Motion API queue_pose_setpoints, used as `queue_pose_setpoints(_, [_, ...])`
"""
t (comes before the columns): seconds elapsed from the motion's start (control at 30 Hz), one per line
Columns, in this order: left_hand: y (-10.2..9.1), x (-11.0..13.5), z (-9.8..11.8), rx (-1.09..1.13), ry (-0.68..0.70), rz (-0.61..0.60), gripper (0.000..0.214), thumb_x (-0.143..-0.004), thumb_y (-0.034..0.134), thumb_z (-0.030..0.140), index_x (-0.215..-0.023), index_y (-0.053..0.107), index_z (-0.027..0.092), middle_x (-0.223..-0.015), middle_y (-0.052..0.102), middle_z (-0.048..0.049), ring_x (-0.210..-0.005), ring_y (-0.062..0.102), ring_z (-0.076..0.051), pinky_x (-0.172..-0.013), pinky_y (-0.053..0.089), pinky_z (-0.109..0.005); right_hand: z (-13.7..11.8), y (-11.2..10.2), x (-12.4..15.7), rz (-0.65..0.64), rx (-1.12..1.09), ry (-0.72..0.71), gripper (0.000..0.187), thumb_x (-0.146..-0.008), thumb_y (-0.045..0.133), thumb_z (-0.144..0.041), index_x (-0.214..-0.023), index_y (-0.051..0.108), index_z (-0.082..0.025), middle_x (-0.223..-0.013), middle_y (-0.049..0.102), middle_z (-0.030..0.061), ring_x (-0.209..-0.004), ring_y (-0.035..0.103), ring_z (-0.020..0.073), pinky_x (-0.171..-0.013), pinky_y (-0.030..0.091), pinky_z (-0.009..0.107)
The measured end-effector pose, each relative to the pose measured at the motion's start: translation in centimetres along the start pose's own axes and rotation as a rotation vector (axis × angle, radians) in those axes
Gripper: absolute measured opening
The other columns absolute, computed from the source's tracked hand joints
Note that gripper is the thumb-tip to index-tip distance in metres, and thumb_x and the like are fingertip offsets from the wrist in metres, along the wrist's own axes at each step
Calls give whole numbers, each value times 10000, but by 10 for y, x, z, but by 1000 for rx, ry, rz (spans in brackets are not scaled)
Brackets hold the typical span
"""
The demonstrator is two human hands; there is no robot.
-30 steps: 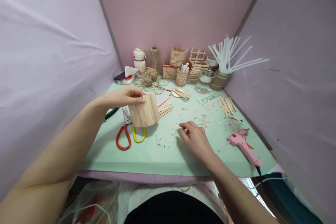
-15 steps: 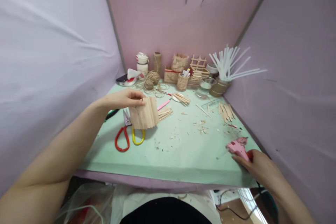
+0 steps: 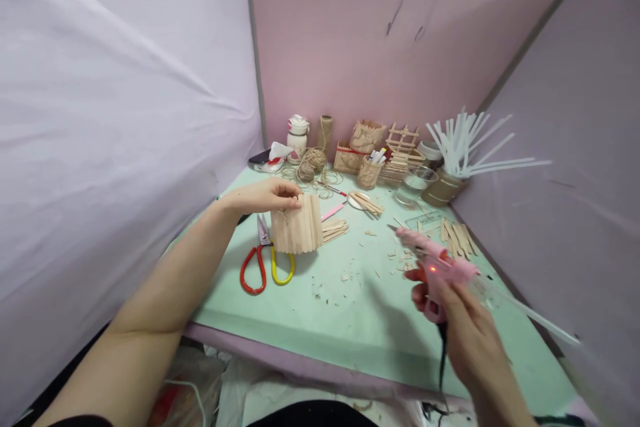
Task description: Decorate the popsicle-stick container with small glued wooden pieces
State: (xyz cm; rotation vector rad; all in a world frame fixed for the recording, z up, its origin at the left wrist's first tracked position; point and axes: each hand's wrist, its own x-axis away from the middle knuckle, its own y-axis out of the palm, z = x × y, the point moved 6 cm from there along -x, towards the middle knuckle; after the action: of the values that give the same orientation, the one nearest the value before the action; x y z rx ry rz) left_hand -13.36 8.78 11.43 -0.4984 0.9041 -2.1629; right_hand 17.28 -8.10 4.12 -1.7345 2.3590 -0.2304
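Note:
My left hand (image 3: 265,195) grips the top edge of a curved panel of wooden craft sticks (image 3: 297,232) that stands upright on the green mat (image 3: 350,307). My right hand (image 3: 463,323) is closed round the handle of a pink glue gun (image 3: 434,263), held above the mat with its nozzle pointing left toward the stick panel. A clear glue stick juts out of the gun's back toward the right. A red light glows on the gun's body.
Red and yellow handled scissors (image 3: 265,260) lie beside the stick panel. Loose craft sticks (image 3: 457,237), wood chips, a twine ball (image 3: 310,163), small baskets (image 3: 370,173), a glass bowl (image 3: 415,185) and a jar of white glue sticks (image 3: 445,183) line the back. Fabric walls close in on three sides.
My right hand went from the middle of the mat to the glue gun at the right edge, took hold of it and lifted it toward the stick panel. The view shifted left.

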Motion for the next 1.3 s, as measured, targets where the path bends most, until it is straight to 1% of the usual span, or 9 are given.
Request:
queue_pose_setpoints(0.07, [0, 1, 0, 3, 33, 19, 395, -829, 537, 460, -1088, 652, 185, -1044, 664, -48, -942, 575, -193, -757, 429, -253, -4, 34, 1, -94, -92, 5, 431, -882, 479, -548, -967, 647, -160, -698, 601, 42, -627, 519, 155, -562, 423, 270])
queue_pose_setpoints(0.1, [0, 1, -1, 2, 50, 30, 399, -827, 538, 465, -1084, 655, 183, -1038, 668, -50, -935, 578, -194, -755, 429, -253, -7, 49, 1, -148, -98, -5, 432, -877, 491, -550, -956, 645, -154, -674, 583, 32, -608, 500, 148, -553, 412, 268])
queue_pose_setpoints(0.17, [-1, 2, -2, 0, 82, 51, 406, -825, 537, 478, -1069, 662, 179, -1018, 676, -51, -918, 584, -194, -753, 430, -258, -14, 72, 2, -195, -87, -43, 449, -858, 509, -569, -921, 644, -146, -663, 564, 26, -600, 489, 145, -556, 410, 275])
queue_pose_setpoints(0.27, [-1, 2, -6, 10, 107, 63, 407, -825, 537, 481, -1061, 666, 176, -1015, 678, -51, -911, 587, -196, -750, 428, -261, -22, 94, 1, -205, -52, -120, 466, -865, 480, -582, -919, 636, -146, -753, 602, 55, -645, 523, 157, -607, 442, 298])
queue_pose_setpoints(0.4, [0, 4, -11, 45, 99, 61, 393, -836, 528, 460, -1074, 658, 176, -1042, 665, -50, -926, 582, -196, -731, 422, -253, -28, 110, -1, -202, 26, -237, 450, -892, 432, -564, -992, 613, -165, -882, 628, 84, -711, 553, 181, -637, 464, 321])
queue_pose_setpoints(0.53, [1, 5, -10, 66, 118, 52, 376, -842, 528, 438, -1076, 653, 171, -1043, 659, -50, -926, 576, -193, -718, 414, -247, -35, 121, -1, -192, 129, -353, 414, -923, 388, -526, -1061, 569, -180, -917, 603, 79, -790, 563, 204, -704, 464, 353])
queue_pose_setpoints(0.67, [2, 7, -7, 79, 154, 42, 339, -849, 526, 399, -1055, 655, 163, -1008, 661, -49, -897, 576, -184, -704, 409, -244, -38, 126, -1, -170, 147, -402, 382, -928, 389, -509, -1070, 525, -181, -950, 560, 78, -808, 556, 206, -711, 464, 363])
queue_pose_setpoints(0.93, [1, 7, -6, 81, 158, 67, 321, -845, 530, 383, -1019, 659, 145, -980, 655, -56, -880, 568, -183, -695, 409, -247, -38, 131, -1, -163, 174, -432, 351, -937, 380, -486, -1046, 516, -181, -961, 524, 66, -809, 554, 199, -701, 462, 350])
queue_pose_setpoints(1.3, [1, 8, -5, 88, 157, 87, 324, -826, 545, 394, -1001, 670, 152, -951, 656, -48, -856, 561, -180, -697, 399, -252, -36, 132, -1, -181, 177, -403, 364, -939, 373, -498, -1033, 513, -175, -983, 481, 67, -822, 529, 198, -718, 444, 355])
